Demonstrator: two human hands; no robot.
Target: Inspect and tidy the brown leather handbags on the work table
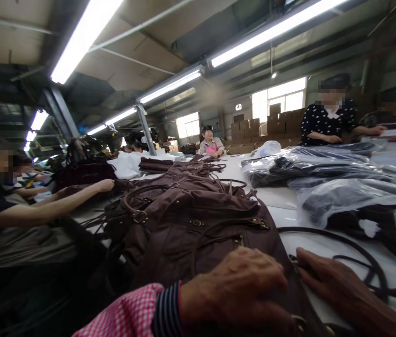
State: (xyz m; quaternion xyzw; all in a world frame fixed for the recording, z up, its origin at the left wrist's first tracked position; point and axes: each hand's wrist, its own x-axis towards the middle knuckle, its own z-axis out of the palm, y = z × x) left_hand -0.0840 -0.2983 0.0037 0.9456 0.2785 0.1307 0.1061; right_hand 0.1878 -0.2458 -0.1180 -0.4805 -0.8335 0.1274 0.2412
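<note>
Two bare hands over a brown bag at the near end of a worktable heaped with bags.
The brown bag [180, 255] lies near centre, its right edge slanting from far to near; its long axis seems to follow that edge, but the near end is cut off and darkly shadowed. A handle [373, 262] loops rightward over the white table [289, 216]; where it joins is partly covered. The left hand [240, 290], in a checked sleeve [124, 313], is over the bag, fingers bent, tips hidden; whether they clamp anything I cannot tell. The right hand [341, 292] reaches in from the right to the bag's edge, thumb side by a small metal fitting [293, 259]; its grip cannot be told.
</note>
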